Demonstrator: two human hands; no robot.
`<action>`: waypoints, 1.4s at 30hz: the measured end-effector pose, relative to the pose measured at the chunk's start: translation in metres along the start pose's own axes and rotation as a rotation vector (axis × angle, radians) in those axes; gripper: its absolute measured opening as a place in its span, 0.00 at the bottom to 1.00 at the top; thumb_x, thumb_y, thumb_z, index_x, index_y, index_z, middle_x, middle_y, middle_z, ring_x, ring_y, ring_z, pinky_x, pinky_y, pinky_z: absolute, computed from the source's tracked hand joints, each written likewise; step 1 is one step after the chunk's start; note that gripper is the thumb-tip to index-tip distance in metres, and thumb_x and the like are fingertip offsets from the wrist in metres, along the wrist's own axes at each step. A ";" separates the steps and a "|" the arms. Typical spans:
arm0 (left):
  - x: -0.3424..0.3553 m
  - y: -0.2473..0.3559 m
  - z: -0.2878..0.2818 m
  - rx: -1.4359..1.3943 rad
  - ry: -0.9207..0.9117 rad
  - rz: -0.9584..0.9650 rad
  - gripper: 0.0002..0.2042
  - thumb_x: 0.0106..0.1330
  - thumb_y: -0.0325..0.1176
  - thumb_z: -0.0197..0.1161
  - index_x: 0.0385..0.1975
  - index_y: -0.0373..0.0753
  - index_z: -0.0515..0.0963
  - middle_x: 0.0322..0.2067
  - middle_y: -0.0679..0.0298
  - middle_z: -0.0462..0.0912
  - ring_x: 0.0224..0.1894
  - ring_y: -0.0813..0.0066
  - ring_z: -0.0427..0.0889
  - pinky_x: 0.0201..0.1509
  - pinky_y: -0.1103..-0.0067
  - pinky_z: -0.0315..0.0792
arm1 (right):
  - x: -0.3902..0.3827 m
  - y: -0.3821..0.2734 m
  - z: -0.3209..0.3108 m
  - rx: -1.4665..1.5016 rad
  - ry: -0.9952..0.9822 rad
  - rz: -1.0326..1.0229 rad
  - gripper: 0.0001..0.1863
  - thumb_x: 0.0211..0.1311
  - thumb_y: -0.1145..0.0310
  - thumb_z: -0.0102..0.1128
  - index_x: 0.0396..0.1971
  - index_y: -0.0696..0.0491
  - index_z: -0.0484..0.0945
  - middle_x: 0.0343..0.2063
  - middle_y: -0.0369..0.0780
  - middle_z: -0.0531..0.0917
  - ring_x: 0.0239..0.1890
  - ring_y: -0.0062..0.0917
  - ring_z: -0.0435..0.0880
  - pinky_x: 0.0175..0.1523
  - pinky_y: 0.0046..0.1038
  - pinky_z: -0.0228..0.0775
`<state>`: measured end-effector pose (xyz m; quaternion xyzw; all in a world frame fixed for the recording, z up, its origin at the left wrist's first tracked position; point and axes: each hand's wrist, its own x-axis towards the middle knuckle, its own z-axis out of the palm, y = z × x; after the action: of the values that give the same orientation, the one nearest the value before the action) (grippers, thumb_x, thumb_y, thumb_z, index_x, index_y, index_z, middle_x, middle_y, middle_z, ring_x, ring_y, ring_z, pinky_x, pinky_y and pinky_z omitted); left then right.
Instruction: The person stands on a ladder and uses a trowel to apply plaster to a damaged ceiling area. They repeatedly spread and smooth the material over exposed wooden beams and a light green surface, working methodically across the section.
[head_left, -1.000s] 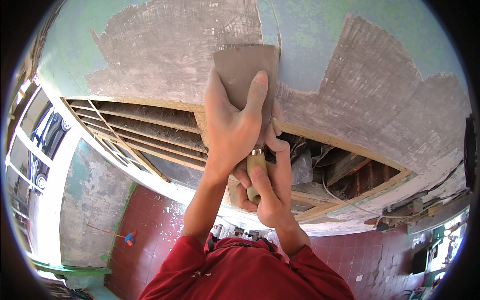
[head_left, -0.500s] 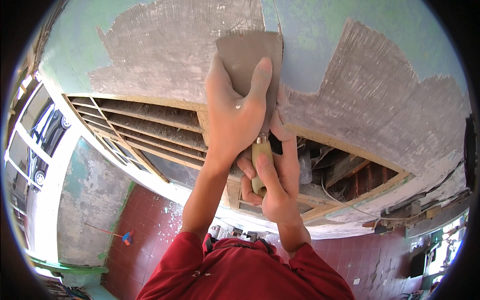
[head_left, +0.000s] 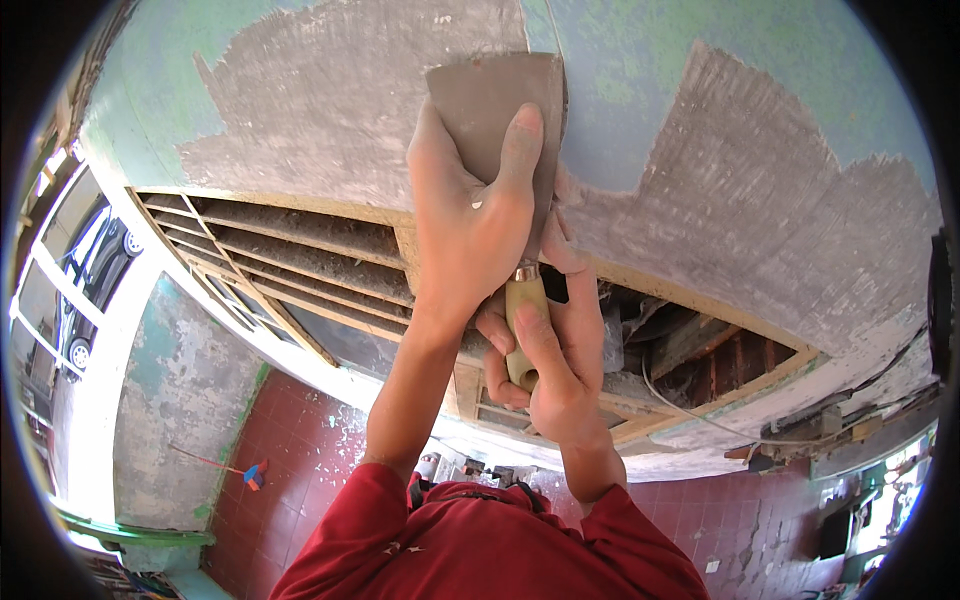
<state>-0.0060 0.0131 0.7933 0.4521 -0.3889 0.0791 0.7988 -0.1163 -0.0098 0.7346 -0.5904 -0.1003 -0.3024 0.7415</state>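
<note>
Both of my hands are on a wide-bladed putty knife (head_left: 497, 88) held up against a wall (head_left: 330, 100) with peeling green and blue paint. My right hand (head_left: 562, 360) wraps the pale yellow-green handle, its thumb lying along it. Higher up, my left hand (head_left: 468, 225) grips the dusty blade, with its thumb stretched over the face and the other fingers mostly hidden behind. The blade's far edge touches or nearly touches the wall beside a seam, where bare grey patches meet blue paint (head_left: 615, 120).
Below the painted part run wooden louvre slats (head_left: 300, 245) on the left and a framed opening (head_left: 700, 345) with a loose cable on the right. Paint flakes lie on the red tiled floor (head_left: 300, 430), near a broom (head_left: 255, 476). A car (head_left: 95, 280) shows through the far-left window.
The putty knife has slid slightly upward along the wall, both hands moving with it. My grip looks the same.
</note>
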 end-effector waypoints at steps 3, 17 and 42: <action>0.003 0.001 0.003 0.060 0.042 0.075 0.12 0.65 0.33 0.61 0.32 0.30 0.70 0.29 0.59 0.79 0.30 0.80 0.76 0.32 0.81 0.71 | 0.001 -0.002 0.005 -0.004 0.025 -0.009 0.31 0.73 0.67 0.39 0.71 0.47 0.42 0.25 0.39 0.69 0.12 0.13 0.60 0.15 0.14 0.50; 0.037 0.034 0.003 -0.012 -0.063 0.029 0.14 0.65 0.30 0.58 0.43 0.25 0.71 0.31 0.51 0.80 0.28 0.66 0.80 0.31 0.76 0.76 | 0.031 -0.029 0.011 0.089 -0.128 0.001 0.28 0.74 0.70 0.40 0.69 0.44 0.44 0.27 0.36 0.70 0.14 0.13 0.63 0.17 0.15 0.53; 0.001 0.010 0.004 0.064 0.031 0.018 0.11 0.65 0.31 0.60 0.37 0.28 0.70 0.33 0.56 0.78 0.37 0.77 0.74 0.42 0.76 0.71 | 0.000 -0.017 -0.001 0.120 -0.011 0.058 0.29 0.72 0.73 0.39 0.69 0.52 0.44 0.29 0.39 0.71 0.22 0.12 0.62 0.19 0.14 0.57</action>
<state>-0.0123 0.0155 0.8014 0.4726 -0.3778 0.1054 0.7891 -0.1262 -0.0131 0.7479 -0.5494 -0.1053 -0.2708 0.7834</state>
